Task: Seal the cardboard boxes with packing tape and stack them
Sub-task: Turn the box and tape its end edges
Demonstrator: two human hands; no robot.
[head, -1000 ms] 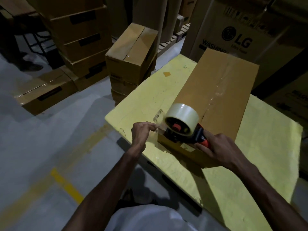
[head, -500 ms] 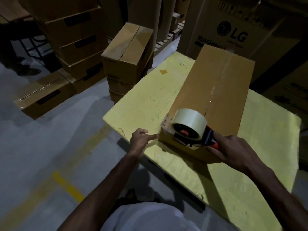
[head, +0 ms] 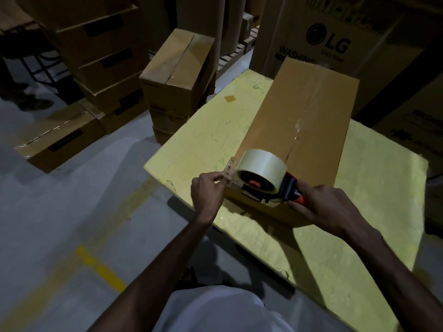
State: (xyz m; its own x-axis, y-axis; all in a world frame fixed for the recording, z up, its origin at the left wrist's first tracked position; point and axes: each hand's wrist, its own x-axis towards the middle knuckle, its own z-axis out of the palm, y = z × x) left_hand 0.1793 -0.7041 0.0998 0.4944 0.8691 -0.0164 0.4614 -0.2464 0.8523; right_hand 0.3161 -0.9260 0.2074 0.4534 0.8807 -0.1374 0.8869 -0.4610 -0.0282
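One cardboard box is lying on the yellow table, with one strip of clear tape running along its top seam. One tape dispenser, carrying one roll of tape, is sitting at the near end of this box. Two hands are working. The right hand is gripping the red handle, fingers wrapped around it. The left hand is pinching the loose tape end at the front of the dispenser. The roll is hiding the near end of the seam.

Just beside the table's left edge, a stack of boxes is standing, at least two high. Further left, a taller pile is standing, and one flat box is lying on the floor. Behind the table, a big LG carton is standing.
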